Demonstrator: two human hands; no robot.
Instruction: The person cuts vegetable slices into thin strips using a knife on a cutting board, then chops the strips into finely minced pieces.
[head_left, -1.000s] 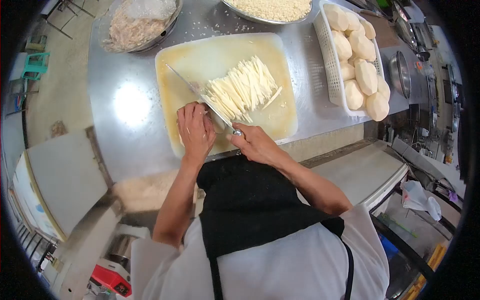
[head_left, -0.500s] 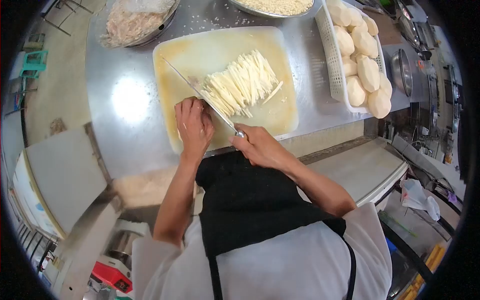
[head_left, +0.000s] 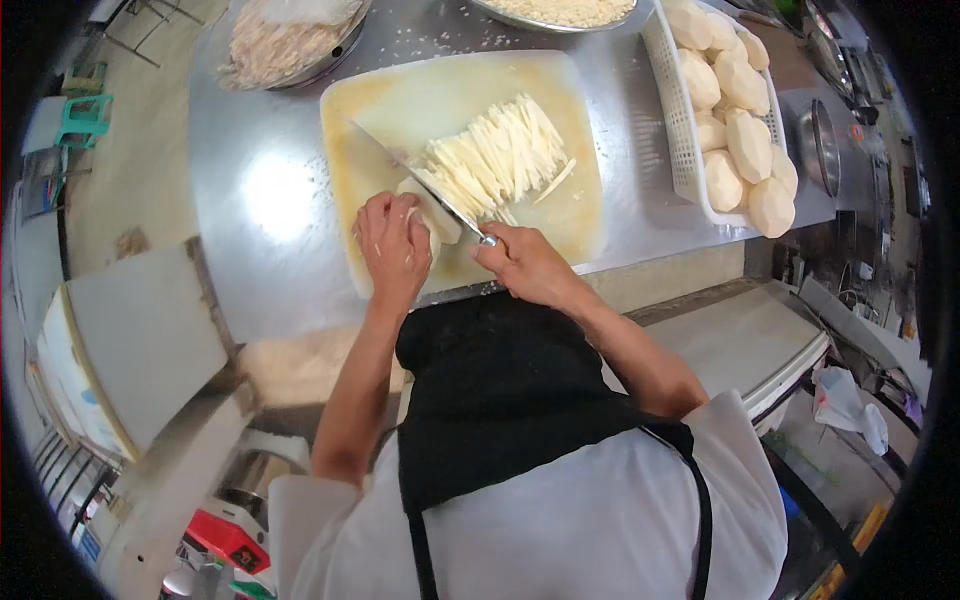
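Observation:
On a yellowed white cutting board (head_left: 360, 100) lies a pile of thin pale potato strips (head_left: 500, 155). My right hand (head_left: 530, 265) is wrapped round the handle of a knife (head_left: 440, 200), whose blade slants up and to the left along the left side of the strips. Left of the blade, my left hand (head_left: 393, 245) presses with curled fingers on a pale potato piece (head_left: 440, 222), part of which shows between the fingers and the blade. The fingers partly hide that piece.
A white basket (head_left: 683, 150) of peeled potatoes (head_left: 748, 145) stands at the right. A bowl of chopped pale pieces (head_left: 560, 10) is at the back, a bowl of shredded pale food (head_left: 285, 45) at the back left. A metal bowl (head_left: 822, 148) lies beyond the basket.
More of the potato piece now shows between my left hand and the blade. My left fingers sit slightly farther from the knife. The whole view has shifted a little.

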